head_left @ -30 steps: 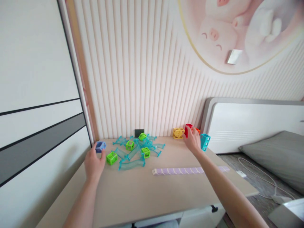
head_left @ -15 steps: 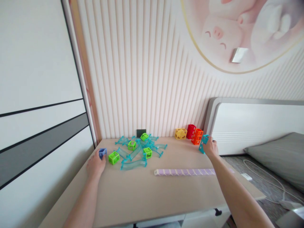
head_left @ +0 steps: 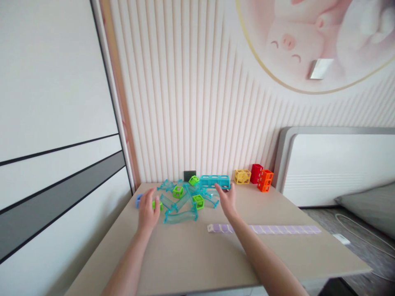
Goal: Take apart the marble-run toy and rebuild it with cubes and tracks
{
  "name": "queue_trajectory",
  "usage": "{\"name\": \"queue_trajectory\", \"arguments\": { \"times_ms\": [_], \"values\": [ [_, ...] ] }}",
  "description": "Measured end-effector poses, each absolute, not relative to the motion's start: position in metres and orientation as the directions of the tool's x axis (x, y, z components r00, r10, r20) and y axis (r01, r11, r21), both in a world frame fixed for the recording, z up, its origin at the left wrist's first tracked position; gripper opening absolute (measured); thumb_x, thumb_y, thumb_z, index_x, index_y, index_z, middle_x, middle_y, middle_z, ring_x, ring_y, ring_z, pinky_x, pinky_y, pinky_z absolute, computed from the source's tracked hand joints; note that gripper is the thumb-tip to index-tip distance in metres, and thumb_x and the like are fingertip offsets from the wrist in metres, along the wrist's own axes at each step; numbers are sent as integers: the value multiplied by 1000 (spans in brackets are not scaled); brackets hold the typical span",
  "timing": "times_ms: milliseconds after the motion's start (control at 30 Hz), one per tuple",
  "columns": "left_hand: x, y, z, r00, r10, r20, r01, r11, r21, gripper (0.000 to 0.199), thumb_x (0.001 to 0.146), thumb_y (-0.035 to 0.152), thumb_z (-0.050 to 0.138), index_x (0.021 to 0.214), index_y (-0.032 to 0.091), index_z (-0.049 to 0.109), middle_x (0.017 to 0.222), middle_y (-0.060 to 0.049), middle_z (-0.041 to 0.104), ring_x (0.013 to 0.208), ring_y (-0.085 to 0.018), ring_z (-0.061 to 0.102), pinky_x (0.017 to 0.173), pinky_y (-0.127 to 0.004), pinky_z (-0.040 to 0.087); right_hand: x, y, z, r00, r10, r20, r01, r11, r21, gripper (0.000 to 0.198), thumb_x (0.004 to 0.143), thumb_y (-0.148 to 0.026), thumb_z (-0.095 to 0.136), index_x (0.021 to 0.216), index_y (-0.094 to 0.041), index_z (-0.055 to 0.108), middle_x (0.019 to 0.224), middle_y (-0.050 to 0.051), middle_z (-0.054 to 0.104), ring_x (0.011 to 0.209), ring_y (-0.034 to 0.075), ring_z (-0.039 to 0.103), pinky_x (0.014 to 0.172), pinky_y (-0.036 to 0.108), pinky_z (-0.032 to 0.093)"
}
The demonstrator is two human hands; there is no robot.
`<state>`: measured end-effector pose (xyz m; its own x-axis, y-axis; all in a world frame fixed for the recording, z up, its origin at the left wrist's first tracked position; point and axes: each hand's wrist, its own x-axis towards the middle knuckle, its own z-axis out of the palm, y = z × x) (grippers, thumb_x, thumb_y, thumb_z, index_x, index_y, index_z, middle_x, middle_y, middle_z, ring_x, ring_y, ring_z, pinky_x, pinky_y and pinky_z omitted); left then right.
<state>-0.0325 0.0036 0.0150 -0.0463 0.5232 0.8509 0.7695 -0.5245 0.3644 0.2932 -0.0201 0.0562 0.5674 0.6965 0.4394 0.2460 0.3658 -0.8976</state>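
Note:
My right hand [head_left: 227, 200] grips the right end of a long teal openwork block [head_left: 214, 181], which lies level at the back of the table. My left hand [head_left: 148, 210] is at the left, its thumb and fingers apart. Just behind the thumb a green cube frame [head_left: 158, 206] is partly hidden, and I cannot tell whether the hand touches it. A blue cube frame [head_left: 138, 201] sits left of that hand, half covered by it. Between the hands lie other green cube frames [head_left: 178, 191] and several clear teal curved pieces [head_left: 181, 216].
A yellow block [head_left: 242, 176], a red block [head_left: 256, 173] and an orange block [head_left: 265, 181] stand at the back right. A long lilac strip [head_left: 280, 229] lies across the front right of the table [head_left: 185, 259]. A dark box [head_left: 189, 175] is against the ribbed wall.
My right hand has carried the teal block leftward from beside the orange block and laid it level. My left hand has let go of the blue cube frame and moved right to a green one.

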Motion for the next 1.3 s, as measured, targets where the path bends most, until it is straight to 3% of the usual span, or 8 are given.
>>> {"name": "queue_trajectory", "arguments": {
  "times_ms": [100,200,300,600,800,1000,1167,1300],
  "values": [
    [3,-11,12,51,518,854,650,-666,366,33,99,31,47,129,20,55,121,-14,64,117,-27,60,102,-45,49,236,-28,49,471,754,458,117,461,-879,40,75,-56,74,88,-24,54,77,2,70,68,20,66,63,31,55],
    [27,-21,6,21,562,827,549,-698,460,38,97,34,52,132,20,51,127,-14,61,122,-28,58,103,-47,49,207,-42,40,342,822,455,-110,516,-850,36,77,-47,79,94,-22,58,85,2,72,74,19,68,69,31,56],
    [33,-27,3,1,628,778,425,-704,568,45,96,37,54,137,21,46,134,-15,58,123,-28,59,102,-47,50,204,-53,32,253,865,434,-203,486,-850,37,76,-45,80,99,-21,65,94,5,76,83,21,70,78,34,57],
    [28,-26,-4,61,764,643,163,-643,749,45,90,41,64,128,22,50,129,-14,63,119,-27,63,99,-43,53,226,-62,23,-142,892,430,-130,414,-901,31,79,-47,78,98,-24,79,97,3,79,93,26,71,93,44,55],
    [28,-26,-3,161,798,580,55,-594,803,63,84,43,72,139,23,48,146,-15,53,128,-29,58,103,-42,52,224,-60,17,-211,842,496,-40,499,-866,27,82,-47,75,96,-25,80,92,1,78,86,23,72,91,40,56],
    [23,-19,0,122,704,699,281,-700,656,38,84,47,71,113,22,69,122,-11,66,114,-29,65,97,-42,54,225,-56,10,-59,800,598,171,598,-783,28,86,-50,69,80,-25,79,74,1,76,73,22,70,80,37,58],
    [21,-21,3,111,673,731,360,-713,602,31,85,46,69,104,21,71,118,-11,66,115,-29,63,101,-45,51,226,-57,13,28,774,633,272,604,-750,21,86,-43,71,87,-24,79,90,5,79,84,26,71,85,38,55],
    [9,-5,17,-17,740,672,707,-466,531,31,91,44,59,108,19,66,126,-14,62,122,-29,59,106,-42,47,230,-56,14,135,752,645,336,578,-744,18,88,-40,67,88,-26,79,92,5,79,85,27,71,85,41,55]
  ]
}}
